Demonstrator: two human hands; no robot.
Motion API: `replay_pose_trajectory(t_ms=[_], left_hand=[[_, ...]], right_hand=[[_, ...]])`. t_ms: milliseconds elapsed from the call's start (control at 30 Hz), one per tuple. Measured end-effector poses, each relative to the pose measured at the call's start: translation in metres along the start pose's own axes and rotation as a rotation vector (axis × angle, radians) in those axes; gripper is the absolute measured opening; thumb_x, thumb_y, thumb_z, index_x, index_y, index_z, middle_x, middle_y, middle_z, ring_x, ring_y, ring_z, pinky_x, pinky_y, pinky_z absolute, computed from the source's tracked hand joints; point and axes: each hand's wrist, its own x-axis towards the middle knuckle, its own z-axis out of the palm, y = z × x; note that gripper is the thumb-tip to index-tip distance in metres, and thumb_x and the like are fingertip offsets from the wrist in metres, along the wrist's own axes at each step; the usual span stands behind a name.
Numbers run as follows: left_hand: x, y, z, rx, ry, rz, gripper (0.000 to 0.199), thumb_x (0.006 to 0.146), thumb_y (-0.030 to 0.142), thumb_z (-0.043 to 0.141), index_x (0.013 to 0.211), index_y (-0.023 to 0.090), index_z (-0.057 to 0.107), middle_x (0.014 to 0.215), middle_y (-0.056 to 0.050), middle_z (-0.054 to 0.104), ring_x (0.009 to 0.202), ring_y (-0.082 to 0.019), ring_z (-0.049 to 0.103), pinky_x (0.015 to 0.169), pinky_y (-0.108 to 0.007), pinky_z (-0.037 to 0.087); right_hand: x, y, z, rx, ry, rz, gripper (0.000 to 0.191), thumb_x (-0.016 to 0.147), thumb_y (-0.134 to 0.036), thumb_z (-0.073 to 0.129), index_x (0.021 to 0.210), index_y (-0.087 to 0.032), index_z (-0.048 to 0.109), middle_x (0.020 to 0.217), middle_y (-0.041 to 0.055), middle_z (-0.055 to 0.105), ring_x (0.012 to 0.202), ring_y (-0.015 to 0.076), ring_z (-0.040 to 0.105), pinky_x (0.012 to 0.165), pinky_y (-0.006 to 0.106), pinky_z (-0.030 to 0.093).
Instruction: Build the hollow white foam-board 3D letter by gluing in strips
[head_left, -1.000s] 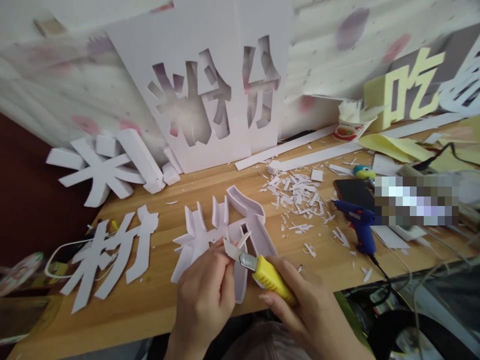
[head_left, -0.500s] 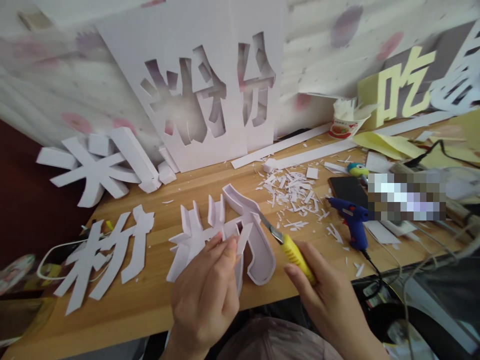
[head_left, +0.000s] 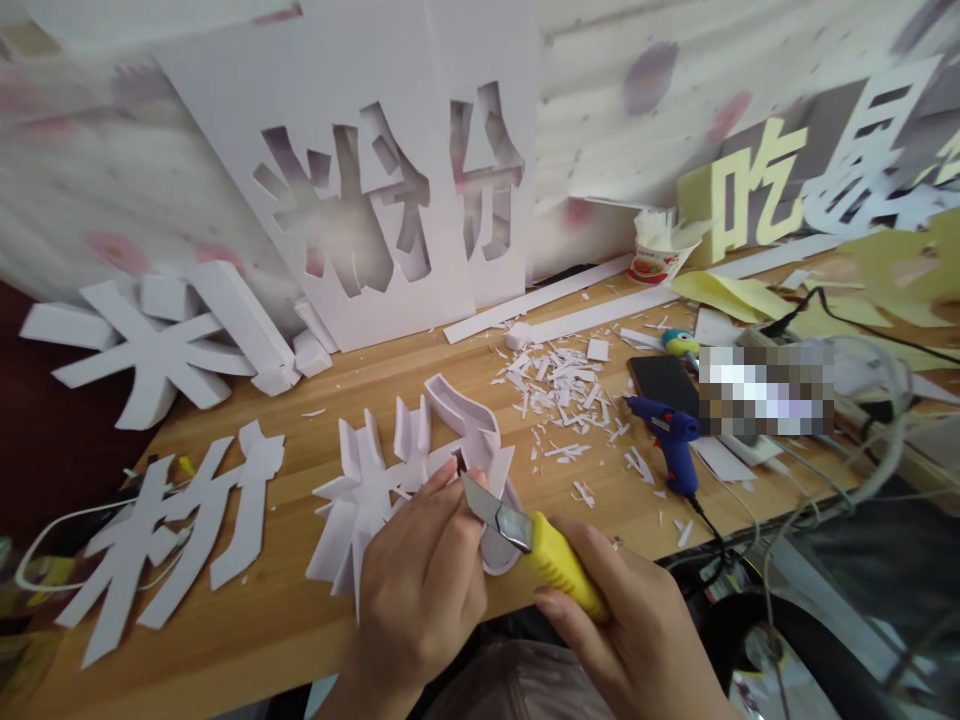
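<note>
My right hand (head_left: 622,610) grips a yellow utility knife (head_left: 566,570), its blade out and pointing up-left. The blade tip lies close to the fingertips of my left hand (head_left: 431,570). My left fingers are closed around a small white foam-board strip (head_left: 501,468), partly hidden behind the blade and fingers. Beneath and behind my left hand lies a white character with raised side walls (head_left: 364,455), open side up on the table. My hand covers its lower middle part.
White offcuts (head_left: 562,385) are scattered behind the knife. A blue glue gun (head_left: 667,430) lies at the right beside a dark phone-like slab (head_left: 664,385). Flat white character pieces (head_left: 244,500) lie left. A cut-out board (head_left: 232,100) leans at the back on the wooden table (head_left: 247,640).
The knife has moved left and down, from beside the walled character to the fingertips of my left hand. The camera view has shifted right.
</note>
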Motion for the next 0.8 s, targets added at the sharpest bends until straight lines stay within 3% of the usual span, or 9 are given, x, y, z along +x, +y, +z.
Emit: replay_pose_trajectory(t_ms=[300, 433, 567, 633, 700, 800], left_hand=[[0.0, 0.005, 0.005, -0.015, 0.023, 0.018, 0.022, 0.091, -0.004, 0.05, 0.089, 0.011, 0.066, 0.092, -0.011, 0.08, 0.099, -0.018, 0.076, 0.101, -0.023, 0.054], [-0.004, 0.002, 0.003, 0.01, 0.03, 0.046, 0.016, 0.094, 0.002, 0.054, 0.104, 0.005, 0.066, 0.094, -0.015, 0.08, 0.097, -0.021, 0.077, 0.095, -0.025, 0.058], [-0.009, 0.0, -0.008, 0.033, -0.014, 0.122, 0.024, 0.092, 0.003, 0.058, 0.115, 0.006, 0.065, 0.103, -0.012, 0.08, 0.102, -0.021, 0.076, 0.093, -0.024, 0.059], [-0.01, 0.001, -0.012, 0.008, 0.022, 0.019, 0.021, 0.092, 0.006, 0.06, 0.112, 0.009, 0.067, 0.1, -0.009, 0.081, 0.098, -0.017, 0.076, 0.094, -0.02, 0.058], [-0.009, 0.003, -0.012, -0.088, 0.059, -0.173, 0.017, 0.093, 0.007, 0.06, 0.105, 0.014, 0.069, 0.096, -0.005, 0.081, 0.089, -0.013, 0.077, 0.091, -0.015, 0.057], [-0.008, 0.002, -0.008, -0.264, 0.014, -0.354, 0.015, 0.093, 0.008, 0.06, 0.098, 0.02, 0.068, 0.091, 0.001, 0.08, 0.079, -0.008, 0.075, 0.081, -0.01, 0.057]], right_hand=[[-0.002, 0.003, -0.005, -0.026, 0.055, 0.008, 0.032, 0.105, -0.049, 0.042, 0.107, -0.02, 0.057, 0.067, -0.0027, 0.065, 0.052, 0.0124, 0.063, 0.047, 0.02, 0.044], [-0.007, 0.015, -0.001, -0.061, 0.039, 0.131, 0.033, 0.104, -0.051, 0.042, 0.108, -0.022, 0.059, 0.068, -0.003, 0.066, 0.054, 0.014, 0.064, 0.05, 0.022, 0.045], [-0.005, 0.036, 0.0, -0.134, 0.05, 0.305, 0.04, 0.103, -0.056, 0.04, 0.096, -0.022, 0.059, 0.062, -0.0029, 0.061, 0.052, 0.0161, 0.062, 0.049, 0.024, 0.041], [-0.003, 0.043, -0.001, -0.151, 0.078, 0.378, 0.043, 0.102, -0.06, 0.041, 0.089, -0.022, 0.059, 0.061, -0.0026, 0.06, 0.051, 0.0166, 0.06, 0.049, 0.024, 0.039], [-0.002, 0.043, -0.004, -0.111, 0.094, 0.412, 0.044, 0.101, -0.061, 0.042, 0.089, -0.023, 0.06, 0.059, -0.0028, 0.059, 0.051, 0.0164, 0.059, 0.048, 0.024, 0.039], [-0.001, 0.029, -0.009, 0.026, 0.039, 0.382, 0.038, 0.101, -0.056, 0.044, 0.096, -0.023, 0.062, 0.064, -0.0026, 0.062, 0.053, 0.015, 0.06, 0.05, 0.023, 0.042]])
